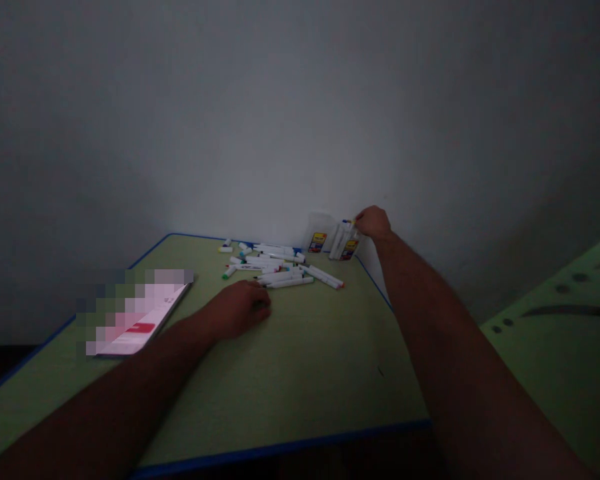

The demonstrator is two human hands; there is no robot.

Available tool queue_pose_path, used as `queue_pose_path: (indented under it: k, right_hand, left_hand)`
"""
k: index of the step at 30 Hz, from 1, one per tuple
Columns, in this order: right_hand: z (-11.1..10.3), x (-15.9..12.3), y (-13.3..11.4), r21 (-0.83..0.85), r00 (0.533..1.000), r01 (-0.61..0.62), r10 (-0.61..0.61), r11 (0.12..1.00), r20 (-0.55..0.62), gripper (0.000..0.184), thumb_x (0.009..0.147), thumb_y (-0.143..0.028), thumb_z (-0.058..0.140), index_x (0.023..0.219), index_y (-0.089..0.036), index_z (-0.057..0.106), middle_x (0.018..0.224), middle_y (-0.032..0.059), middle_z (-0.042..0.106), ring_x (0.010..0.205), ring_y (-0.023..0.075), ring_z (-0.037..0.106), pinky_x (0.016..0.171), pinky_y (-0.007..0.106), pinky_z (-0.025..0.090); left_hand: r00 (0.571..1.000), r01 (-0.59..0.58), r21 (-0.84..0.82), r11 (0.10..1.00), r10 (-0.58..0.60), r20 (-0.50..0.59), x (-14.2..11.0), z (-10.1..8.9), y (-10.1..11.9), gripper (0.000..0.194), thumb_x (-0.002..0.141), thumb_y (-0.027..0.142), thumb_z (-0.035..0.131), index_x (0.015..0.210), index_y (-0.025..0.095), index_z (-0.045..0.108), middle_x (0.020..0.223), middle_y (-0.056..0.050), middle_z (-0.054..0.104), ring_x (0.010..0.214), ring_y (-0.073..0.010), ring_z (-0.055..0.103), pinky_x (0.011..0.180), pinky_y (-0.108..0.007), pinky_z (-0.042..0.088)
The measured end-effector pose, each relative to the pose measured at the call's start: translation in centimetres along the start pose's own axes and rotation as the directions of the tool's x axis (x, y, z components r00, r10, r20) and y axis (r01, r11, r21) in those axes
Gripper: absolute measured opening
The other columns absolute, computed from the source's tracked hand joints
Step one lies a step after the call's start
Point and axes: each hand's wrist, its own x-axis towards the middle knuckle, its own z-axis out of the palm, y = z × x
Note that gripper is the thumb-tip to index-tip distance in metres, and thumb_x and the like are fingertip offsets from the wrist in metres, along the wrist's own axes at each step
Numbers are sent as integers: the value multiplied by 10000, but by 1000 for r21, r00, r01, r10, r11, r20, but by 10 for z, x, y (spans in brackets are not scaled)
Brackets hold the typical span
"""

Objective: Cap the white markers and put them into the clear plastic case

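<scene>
My right hand (375, 222) is at the back right, fingers closed on a marker (353, 223) with a yellow end. That marker is at the top of a clear plastic case (349, 251), which has white markers standing in it. A second clear case (320, 233) stands to the left, its label facing me. My left hand (237, 309) rests on the table, loosely curled, thumb apart from the fingers and nothing visible in it. Just beyond it lies a loose pile of white markers (277, 260) with differently coloured ends.
On the left of the green table (300, 387) lies a flat, bright thing (153, 320), partly blurred out. Several loose caps (229, 272) are around the pile's left side. A wall (260, 133) rises behind the table. At the right is a green panel (570, 333) with dark markings.
</scene>
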Motion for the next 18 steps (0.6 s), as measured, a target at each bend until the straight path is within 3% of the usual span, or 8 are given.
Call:
queue_pose_path:
  k: [4,18]
  right_hand:
    - [-3,-2,-3,-98,999,-11,15,995,46,233,714,-81,669,908,-106,794,968,176,757,971,301,708,874,411,554]
    - [-10,-10,-6,-37,999,-8,9,999,36,300,691,-104,708,974,-154,793,1041,137,759,1002,278,706,885,381,547]
  left_hand:
    - [1000,8,3,1000,-8,1,-1,-1,2,290,875,333,527,972,182,755,992,-98,707,933,-230,643,833,-335,469]
    - [1000,18,12,1000,-18,13,0,-2,3,291,873,349,530,969,188,752,999,-97,710,949,-235,645,831,-329,470]
